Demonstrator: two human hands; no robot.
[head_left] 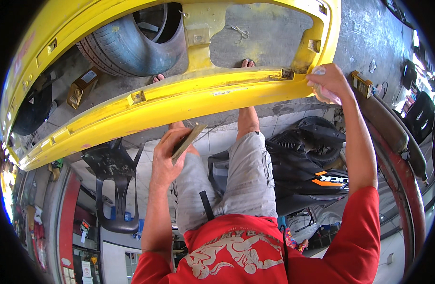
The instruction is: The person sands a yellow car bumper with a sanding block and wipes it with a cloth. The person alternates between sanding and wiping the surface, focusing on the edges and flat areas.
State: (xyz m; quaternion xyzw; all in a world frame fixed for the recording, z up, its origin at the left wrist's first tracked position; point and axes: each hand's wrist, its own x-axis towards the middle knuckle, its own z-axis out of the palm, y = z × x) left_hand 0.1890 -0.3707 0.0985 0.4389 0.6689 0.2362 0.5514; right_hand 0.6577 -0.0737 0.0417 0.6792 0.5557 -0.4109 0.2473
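Note:
A large yellow car bumper [179, 105] spans the view in front of me, its lower bar crossing from the far left to my right hand. My left hand [166, 158] is closed around a flat, thin brownish block [191, 142], held just on the near side of the bar and apart from it. At the bumper's right corner, my right hand [337, 83] grips a crumpled, pale pinkish-white cloth or sheet [318, 78]. That wad touches or nearly touches the yellow edge. Dusty smudges and scuffs mark the bar's upper ledge.
Behind the bar lies a large tyre [125, 49], with a small box [83, 88] to its left. A black plastic chair [115, 177] stands at left. Black motorcycle bodywork [298, 184] is beside my legs. Another box [362, 84] and long dark panels [388, 123] are at right.

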